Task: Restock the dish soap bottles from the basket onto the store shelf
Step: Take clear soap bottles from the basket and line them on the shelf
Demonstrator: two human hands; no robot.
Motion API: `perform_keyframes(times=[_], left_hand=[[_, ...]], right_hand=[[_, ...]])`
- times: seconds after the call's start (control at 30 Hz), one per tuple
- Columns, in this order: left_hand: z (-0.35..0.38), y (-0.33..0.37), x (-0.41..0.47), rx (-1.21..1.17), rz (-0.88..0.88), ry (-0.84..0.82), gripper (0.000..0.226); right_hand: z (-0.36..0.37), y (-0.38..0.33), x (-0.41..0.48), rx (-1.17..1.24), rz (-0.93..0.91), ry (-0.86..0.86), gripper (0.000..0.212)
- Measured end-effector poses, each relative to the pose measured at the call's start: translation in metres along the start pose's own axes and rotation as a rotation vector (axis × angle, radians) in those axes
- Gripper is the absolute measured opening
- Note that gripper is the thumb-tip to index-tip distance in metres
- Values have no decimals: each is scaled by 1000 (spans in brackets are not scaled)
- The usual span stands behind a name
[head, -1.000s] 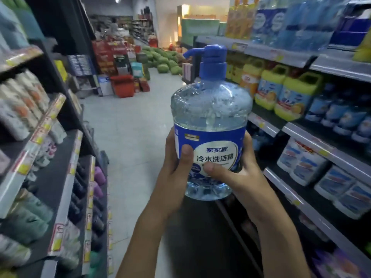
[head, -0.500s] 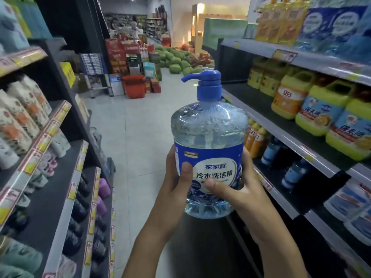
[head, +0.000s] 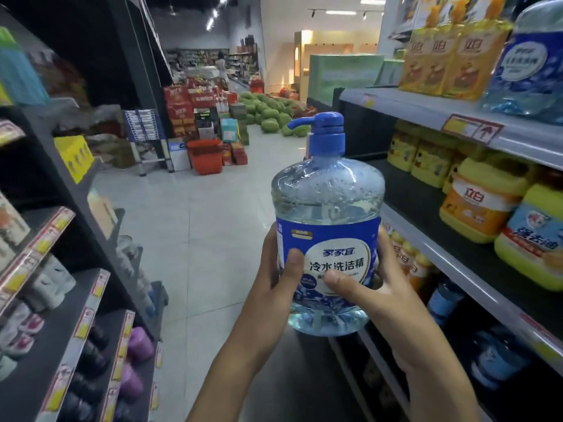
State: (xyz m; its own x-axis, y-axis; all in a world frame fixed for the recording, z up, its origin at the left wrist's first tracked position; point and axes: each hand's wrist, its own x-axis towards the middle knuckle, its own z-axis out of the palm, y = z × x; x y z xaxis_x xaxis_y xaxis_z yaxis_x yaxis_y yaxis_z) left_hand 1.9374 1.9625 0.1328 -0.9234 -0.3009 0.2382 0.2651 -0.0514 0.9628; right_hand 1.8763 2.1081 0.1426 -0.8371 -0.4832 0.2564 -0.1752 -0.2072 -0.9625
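A large clear dish soap bottle (head: 327, 208) with a blue pump top and blue label is held upright in front of me, in the aisle. My left hand (head: 274, 275) grips its left side, thumb across the label. My right hand (head: 377, 293) grips its right side, thumb on the label's lower part. The store shelf (head: 432, 208) on the right carries yellow detergent jugs (head: 481, 202), with a bare dark stretch of board just right of the bottle. A similar blue bottle (head: 533, 62) stands on the top shelf. No basket shows near me.
A dark shelving unit (head: 76, 300) with packaged goods lines the left side. The tiled aisle floor (head: 195, 226) runs ahead to a red basket (head: 207, 156), stacked red boxes and a pile of watermelons (head: 268, 114). A person stands far back.
The view has tilted up and shifted along the right shelf. The bottle sits lower in view and stays in the same two-handed grip.
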Motion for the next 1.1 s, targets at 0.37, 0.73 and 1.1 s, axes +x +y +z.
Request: perform_keyframes(times=[0.37,0.73,1.1], left_hand=[[-53,-27,167,-57,20,-139,61],[-76,-31,329,-122,58,-450,80],[19,-54,419,-218,59,-739,49]], right_hand=[[13,29,152,-92,-25,108,85],[25,25,264,-146,-93,489,83],[-56,18,300,-248,-175,751,86]])
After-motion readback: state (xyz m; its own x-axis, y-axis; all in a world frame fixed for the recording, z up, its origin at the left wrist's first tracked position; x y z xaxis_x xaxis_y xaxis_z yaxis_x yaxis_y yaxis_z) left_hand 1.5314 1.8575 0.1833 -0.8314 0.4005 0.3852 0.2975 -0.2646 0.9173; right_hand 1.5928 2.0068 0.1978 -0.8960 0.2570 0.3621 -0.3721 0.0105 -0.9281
